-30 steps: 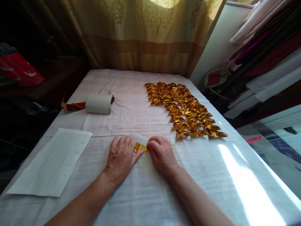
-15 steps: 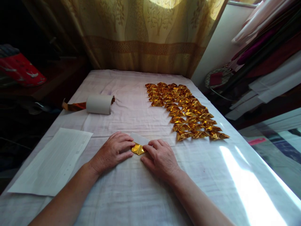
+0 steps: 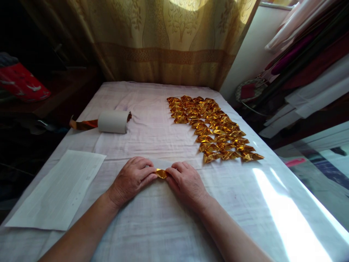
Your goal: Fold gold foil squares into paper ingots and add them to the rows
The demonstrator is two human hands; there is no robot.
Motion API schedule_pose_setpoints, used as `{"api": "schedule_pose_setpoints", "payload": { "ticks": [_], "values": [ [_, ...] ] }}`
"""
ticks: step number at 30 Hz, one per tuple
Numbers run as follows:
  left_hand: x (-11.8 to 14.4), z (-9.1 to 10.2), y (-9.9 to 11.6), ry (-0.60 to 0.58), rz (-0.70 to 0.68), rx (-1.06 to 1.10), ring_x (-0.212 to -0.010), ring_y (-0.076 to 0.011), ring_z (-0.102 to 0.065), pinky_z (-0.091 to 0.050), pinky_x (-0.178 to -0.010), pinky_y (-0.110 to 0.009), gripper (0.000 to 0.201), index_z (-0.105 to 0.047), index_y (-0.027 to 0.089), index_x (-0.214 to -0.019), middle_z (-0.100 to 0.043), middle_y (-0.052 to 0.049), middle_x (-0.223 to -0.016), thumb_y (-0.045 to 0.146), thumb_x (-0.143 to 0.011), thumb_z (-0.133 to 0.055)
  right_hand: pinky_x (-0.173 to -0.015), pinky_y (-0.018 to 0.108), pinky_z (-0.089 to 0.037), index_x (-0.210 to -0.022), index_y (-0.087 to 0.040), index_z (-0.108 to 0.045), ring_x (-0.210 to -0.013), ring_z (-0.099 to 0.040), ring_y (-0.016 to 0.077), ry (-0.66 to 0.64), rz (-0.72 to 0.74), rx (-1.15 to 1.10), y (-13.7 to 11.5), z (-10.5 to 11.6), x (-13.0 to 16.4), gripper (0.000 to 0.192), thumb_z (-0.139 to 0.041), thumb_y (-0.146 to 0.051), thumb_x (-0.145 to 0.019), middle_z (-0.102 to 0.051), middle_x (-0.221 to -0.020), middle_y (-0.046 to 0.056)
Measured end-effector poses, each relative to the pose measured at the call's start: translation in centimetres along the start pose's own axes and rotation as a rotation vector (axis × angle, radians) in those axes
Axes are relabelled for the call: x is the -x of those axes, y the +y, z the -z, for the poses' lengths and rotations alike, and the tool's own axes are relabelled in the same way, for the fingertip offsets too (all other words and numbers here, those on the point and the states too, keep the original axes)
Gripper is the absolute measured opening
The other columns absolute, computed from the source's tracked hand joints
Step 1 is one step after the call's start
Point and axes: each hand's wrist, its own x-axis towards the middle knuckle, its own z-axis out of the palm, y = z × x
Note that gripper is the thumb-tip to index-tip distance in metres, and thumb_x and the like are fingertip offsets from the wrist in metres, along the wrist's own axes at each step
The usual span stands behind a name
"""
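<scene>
A small piece of gold foil paper (image 3: 161, 173) is pinched at its two ends near the front middle of the table. My left hand (image 3: 135, 177) has its thumb and fingers closed on the left end. On the right end, my right hand (image 3: 185, 182) grips it between thumb and forefinger. The foil's middle bulges between the fingertips, while its ends are hidden under them. A pale strip (image 3: 160, 163) shows just behind it. Beyond my right hand, several folded gold foil pieces (image 3: 219, 131) lie in rows.
A roll (image 3: 112, 122) with a pale outside and a loose gold end lies at back left. A printed white sheet (image 3: 58, 189) rests at the left front. The table's cloth (image 3: 147, 98) reaches a gold curtain (image 3: 163, 54). Hanging clothes (image 3: 316, 83) are at the right.
Thumbs and fingers have closed on the foil's ends. Its flat, pointed front edge now looks narrower and curled up. The whole view has shifted slightly.
</scene>
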Motion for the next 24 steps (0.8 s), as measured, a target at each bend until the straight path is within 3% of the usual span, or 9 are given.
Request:
{"api": "schedule_pose_setpoints", "payload": {
  "ticks": [5,14,24],
  "values": [
    [-0.1,-0.2,0.6,-0.024,-0.004,-0.002,-0.084,-0.0182,-0.059,-0.042,-0.081,-0.033,0.029,-0.07,0.022,-0.094,-0.069,-0.002,-0.087,0.037,-0.1,-0.047,-0.077,0.029,-0.045,-0.097,-0.02,-0.07,-0.086,-0.059,0.0185,-0.011,-0.031,-0.089,0.5,0.2,0.1,0.01,-0.061,-0.022,-0.093,-0.066,-0.094,0.005],
    [-0.1,0.0,0.9,-0.11,0.07,0.086,-0.091,-0.0193,-0.06,-0.043,-0.087,-0.035,0.018,-0.069,0.023,-0.095,-0.069,-0.003,-0.093,0.037,-0.093,-0.057,-0.077,0.028,-0.046,-0.094,-0.022,-0.072,-0.086,-0.059,0.017,-0.048,-0.096,-0.176,0.9,0.8,0.0,0.011,-0.061,-0.02,-0.092,-0.065,-0.093,0.004],
    [-0.2,-0.6,1.2,-0.061,0.168,0.098,-0.083,-0.0177,-0.062,-0.043,-0.082,-0.034,0.015,-0.067,0.022,-0.093,-0.07,-0.001,-0.083,0.031,-0.094,-0.056,-0.074,0.027,-0.045,-0.082,-0.02,-0.071,-0.08,-0.06,0.0159,-0.023,-0.125,-0.201,1.3,0.4,-0.1,0.02,-0.056,-0.022,-0.095,-0.066,-0.084,0.003]
  ]
}}
